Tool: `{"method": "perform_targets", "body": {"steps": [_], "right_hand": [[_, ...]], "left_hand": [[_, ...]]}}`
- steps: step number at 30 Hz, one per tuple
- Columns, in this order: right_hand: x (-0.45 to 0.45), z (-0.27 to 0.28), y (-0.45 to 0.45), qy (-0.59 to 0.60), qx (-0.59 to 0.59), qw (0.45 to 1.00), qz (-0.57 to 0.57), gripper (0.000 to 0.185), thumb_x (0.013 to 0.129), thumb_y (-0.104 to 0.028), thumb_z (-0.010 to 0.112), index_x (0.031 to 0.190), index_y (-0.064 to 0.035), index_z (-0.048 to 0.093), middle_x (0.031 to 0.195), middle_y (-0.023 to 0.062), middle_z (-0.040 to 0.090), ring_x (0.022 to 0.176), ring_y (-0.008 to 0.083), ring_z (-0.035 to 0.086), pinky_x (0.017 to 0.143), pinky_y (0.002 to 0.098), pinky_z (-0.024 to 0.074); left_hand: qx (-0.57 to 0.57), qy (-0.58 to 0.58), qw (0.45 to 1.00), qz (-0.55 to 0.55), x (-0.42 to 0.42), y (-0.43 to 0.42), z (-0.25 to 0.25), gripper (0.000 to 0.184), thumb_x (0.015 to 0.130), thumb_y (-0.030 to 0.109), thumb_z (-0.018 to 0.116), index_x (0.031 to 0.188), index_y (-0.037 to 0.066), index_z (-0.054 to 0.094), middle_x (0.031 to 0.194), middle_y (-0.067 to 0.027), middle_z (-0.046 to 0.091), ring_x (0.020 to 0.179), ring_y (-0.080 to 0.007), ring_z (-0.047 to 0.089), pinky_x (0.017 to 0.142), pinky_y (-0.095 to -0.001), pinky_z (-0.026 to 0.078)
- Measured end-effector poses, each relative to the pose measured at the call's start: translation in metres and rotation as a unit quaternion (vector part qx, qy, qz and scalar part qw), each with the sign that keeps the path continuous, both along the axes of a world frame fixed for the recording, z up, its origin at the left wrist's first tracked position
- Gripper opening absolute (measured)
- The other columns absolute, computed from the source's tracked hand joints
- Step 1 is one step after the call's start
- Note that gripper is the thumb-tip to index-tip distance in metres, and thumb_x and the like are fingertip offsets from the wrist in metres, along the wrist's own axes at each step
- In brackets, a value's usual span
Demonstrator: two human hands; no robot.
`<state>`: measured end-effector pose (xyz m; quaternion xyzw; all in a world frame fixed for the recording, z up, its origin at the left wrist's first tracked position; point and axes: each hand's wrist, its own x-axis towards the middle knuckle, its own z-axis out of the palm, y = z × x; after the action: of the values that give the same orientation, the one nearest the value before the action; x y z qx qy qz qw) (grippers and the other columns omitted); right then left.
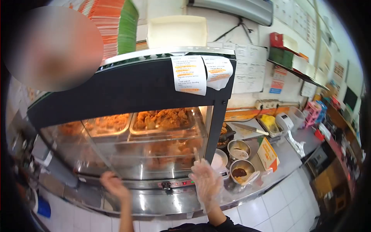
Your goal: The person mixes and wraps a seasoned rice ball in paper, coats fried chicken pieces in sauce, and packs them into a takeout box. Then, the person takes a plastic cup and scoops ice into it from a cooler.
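My left hand is bare and blurred by motion. Its fingers look loosely stretched towards the lower front of a glass-fronted warming cabinet, with nothing visible in them. A clear plastic glove covers my right hand, raised at the cabinet's right end with its fingers pointing up and apart. A thin pale strip shows at its fingertips; I cannot tell whether it is loose glove or part of the cabinet. Behind the glass, fried chicken fills metal trays, and more pieces lie on the lower level.
Right of the cabinet, a steel counter carries metal bowls, a knife, an orange-and-white carton and a tray of yellow stuff. Printed slips hang from the cabinet top. Stacked paper boxes stand above.
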<state>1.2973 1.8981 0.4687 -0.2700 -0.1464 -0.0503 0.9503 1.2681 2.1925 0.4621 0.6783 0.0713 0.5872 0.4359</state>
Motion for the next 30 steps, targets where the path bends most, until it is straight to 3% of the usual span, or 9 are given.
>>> {"method": "perform_targets", "body": {"steps": [2,6,11,17,22,24,26,28,30], "right_hand": [[-0.011,-0.014,0.022,0.008,-0.025,0.998,-0.05,0.068,0.083,-0.061,0.037,0.121,-0.0057,0.045,0.123,0.0144,0.048,0.113,0.0282,0.046,0.094,0.0442,0.0358],[-0.023,-0.051,0.037,0.013,-0.023,0.992,-0.121,0.049,0.091,-0.047,0.036,0.109,-0.0036,0.052,0.109,0.0148,0.057,0.103,0.0267,0.053,0.089,0.0409,0.0405],[-0.027,-0.088,0.033,0.081,-0.077,0.973,-0.202,0.044,0.091,-0.042,0.04,0.103,-0.0018,0.053,0.1,0.0149,0.06,0.091,0.0236,0.058,0.079,0.0356,0.0457],[-0.008,-0.086,0.071,0.106,-0.121,0.953,-0.256,0.043,0.091,-0.042,0.041,0.101,-0.0016,0.053,0.099,0.0144,0.06,0.088,0.0225,0.058,0.077,0.034,0.0466],[0.009,-0.019,0.125,0.04,-0.199,0.949,-0.241,0.042,0.091,-0.037,0.041,0.098,0.0023,0.056,0.094,0.0158,0.062,0.082,0.023,0.06,0.075,0.0351,0.048],[0.001,0.002,0.132,0.003,-0.245,0.934,-0.261,0.042,0.091,-0.035,0.042,0.099,0.0036,0.056,0.094,0.0163,0.062,0.082,0.0231,0.061,0.075,0.0348,0.0482],[-0.005,0.005,0.131,-0.031,-0.288,0.916,-0.278,0.042,0.091,-0.033,0.043,0.1,0.0049,0.057,0.094,0.0167,0.063,0.083,0.0232,0.061,0.075,0.0345,0.0484],[-0.014,-0.001,0.123,-0.045,-0.325,0.911,-0.25,0.041,0.091,-0.031,0.044,0.103,0.0059,0.056,0.095,0.0168,0.063,0.084,0.0237,0.061,0.074,0.0329,0.0485],[-0.024,0.001,0.119,-0.006,-0.313,0.913,-0.262,0.043,0.09,-0.033,0.045,0.103,0.0057,0.057,0.094,0.0156,0.064,0.084,0.0214,0.061,0.075,0.0306,0.0477]], "left_hand": [[0.0,-0.105,0.971,0.214,0.018,0.138,-0.001,0.031,0.093,0.019,0.043,0.114,-0.004,0.043,0.113,-0.0128,0.046,0.103,-0.0222,0.045,0.091,-0.0319,0.035],[0.054,-0.077,0.94,0.329,0.046,0.259,0.018,0.046,0.094,0.029,0.04,0.127,-0.002,0.036,0.13,-0.0185,0.037,0.117,-0.0298,0.038,0.098,-0.0392,0.031],[0.019,-0.083,0.955,0.284,0.091,0.233,0.01,0.053,0.095,0.036,0.025,0.134,-0.001,0.027,0.139,-0.0204,0.024,0.13,-0.0326,0.022,0.105,-0.0432,0.02],[-0.021,-0.092,0.981,0.172,0.093,0.19,0.005,0.061,0.093,0.041,0.026,0.137,-0.001,0.017,0.143,-0.0184,0.015,0.132,-0.0304,0.017,0.106,-0.0424,0.015],[0.048,-0.059,0.993,0.094,0.067,0.178,0.003,0.059,0.094,0.039,0.027,0.136,-0.001,0.019,0.143,-0.019,0.014,0.131,-0.0306,0.018,0.106,-0.0433,0.016],[-0.111,-0.064,0.979,0.159,0.067,0.238,-0.013,0.055,0.094,0.036,0.028,0.134,-0.001,0.026,0.14,-0.0194,0.02,0.129,-0.0307,0.022,0.105,-0.0421,0.018],[-0.131,-0.023,0.969,0.208,0.064,0.319,-0.046,0.049,0.094,0.034,0.031,0.127,-0.002,0.039,0.134,-0.0185,0.034,0.123,-0.0304,0.033,0.102,-0.0391,0.024],[-0.083,-0.002,0.963,0.256,0.051,0.347,-0.045,0.046,0.095,0.034,0.031,0.118,0.001,0.051,0.123,-0.0156,0.049,0.114,-0.0296,0.045,0.097,-0.0373,0.033],[-0.046,0.0,0.97,0.238,0.044,0.354,-0.04,0.044,0.096,0.031,0.026,0.119,0.004,0.052,0.122,-0.014,0.05,0.113,-0.0285,0.046,0.096,-0.037,0.034]]}}
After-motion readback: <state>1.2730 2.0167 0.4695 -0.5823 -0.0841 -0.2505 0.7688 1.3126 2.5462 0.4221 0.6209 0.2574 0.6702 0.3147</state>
